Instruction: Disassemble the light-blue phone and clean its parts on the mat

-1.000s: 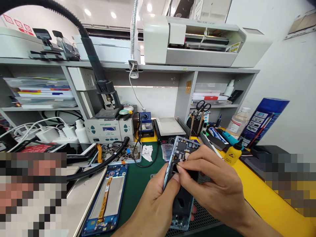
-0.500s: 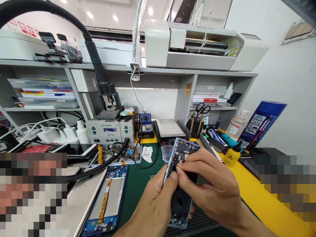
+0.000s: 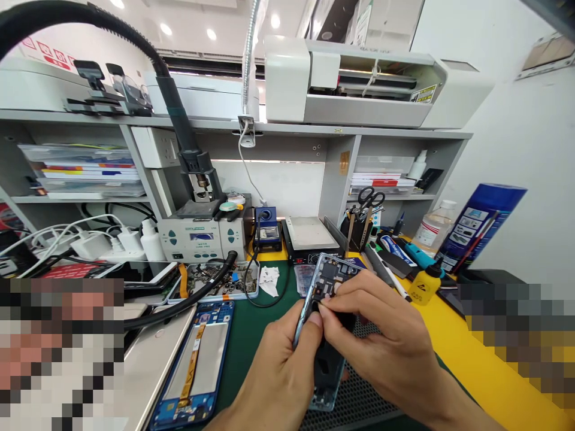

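Observation:
An opened phone [image 3: 331, 272], its back cover off and inner parts bare, is held tilted over the mat. My left hand [image 3: 285, 362] grips it from the left side, the thumb lying across the inside and fingers behind. My right hand [image 3: 390, 335] is over the phone's right side. Its thumb and index finger are pinched together near the middle, close to my left thumb. Whatever lies between those fingertips is too small and covered to make out. The phone's lower half shows a dark inner surface, partly hidden by my hands.
A blue phone frame [image 3: 193, 365] with an orange flex cable lies left, beside a silver tablet-like panel [image 3: 153, 353]. A tray of parts [image 3: 209, 281] sits under a black hose. A black perforated mat [image 3: 363, 395] lies below my hands. Yellow bottle [image 3: 424, 284] and tools stand right.
The phone has turned slightly, its lower end shifting a little to the left. Both hands keep nearly the same hold, and the right fingertips stay at the same part of the phone.

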`<state>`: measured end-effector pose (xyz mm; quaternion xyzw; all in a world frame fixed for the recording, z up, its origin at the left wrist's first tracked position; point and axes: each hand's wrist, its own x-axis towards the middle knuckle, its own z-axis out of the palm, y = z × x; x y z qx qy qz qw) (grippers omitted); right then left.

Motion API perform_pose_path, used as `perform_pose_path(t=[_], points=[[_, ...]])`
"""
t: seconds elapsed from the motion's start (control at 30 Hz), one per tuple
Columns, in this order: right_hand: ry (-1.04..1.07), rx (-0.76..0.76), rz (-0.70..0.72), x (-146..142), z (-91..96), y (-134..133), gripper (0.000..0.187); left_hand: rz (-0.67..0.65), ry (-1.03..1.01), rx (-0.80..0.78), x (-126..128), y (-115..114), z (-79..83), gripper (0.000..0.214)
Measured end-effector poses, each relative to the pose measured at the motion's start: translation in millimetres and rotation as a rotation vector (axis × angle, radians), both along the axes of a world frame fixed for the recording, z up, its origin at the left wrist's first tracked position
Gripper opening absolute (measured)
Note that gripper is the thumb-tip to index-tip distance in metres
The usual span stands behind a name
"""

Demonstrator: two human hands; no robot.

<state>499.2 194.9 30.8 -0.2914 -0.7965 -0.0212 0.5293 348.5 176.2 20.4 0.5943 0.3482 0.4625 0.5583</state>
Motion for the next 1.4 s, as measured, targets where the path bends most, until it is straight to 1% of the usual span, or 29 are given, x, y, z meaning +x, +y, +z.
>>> perform_pose_path(t=[0.17,0.27,0.33,0.47,0.57,0.7,0.77,0.83,0.9,1.03,1.13,1.23,1.3,1.4], points=[[0.016,-0.023,-0.028,-3,-1.0,2,0.016,0.076,0.059,0.080,-2,2,-2.8,0.038],[0.009,-0.049,-0.065,-3,-2.5,4,0.015,0.083,0.044,0.074,-3,3,-3.5,0.037],[0.011,-0.077,-0.063,-1,-3.4,3,0.015,0.052,0.011,0.025,-4,4,-4.2,0.038],[0.106,-0.174,0.029,5,-4.2,-2,0.020,0.011,-0.030,-0.117,-7,8,-7.3,0.034],[0.222,-0.155,0.061,8,-4.7,-5,0.025,0.017,-0.098,-0.245,-8,9,-10.1,0.031],[0.330,-0.069,-0.014,8,-5.2,-6,0.026,0.028,-0.189,-0.335,-8,8,-10.4,0.029],[0.387,-0.094,-0.075,8,-5.3,-5,0.025,0.049,-0.205,-0.351,-8,7,-9.2,0.027],[0.440,-0.195,-0.121,9,-5.2,-4,0.023,0.070,-0.223,-0.349,-8,7,-8.1,0.025],[0.463,-0.365,-0.114,10,-4.7,-4,0.023,0.078,-0.231,-0.334,-8,8,-7.9,0.025],[0.458,-0.716,0.045,11,-1.5,-5,0.030,0.086,-0.206,-0.284,-9,10,-10.2,0.027],[0.455,-0.899,0.166,6,1.7,-5,0.030,0.104,-0.166,-0.257,-9,10,-13.2,0.033],[0.497,-0.990,0.278,0,2.5,-5,0.032,0.120,-0.144,-0.249,-10,10,-14.6,0.036],[0.518,-1.009,0.318,-2,1.6,-5,0.034,0.118,-0.144,-0.245,-10,10,-13.8,0.035],[0.511,-0.999,0.343,-3,-0.9,-5,0.035,0.122,-0.131,-0.219,-10,10,-11.3,0.033]])
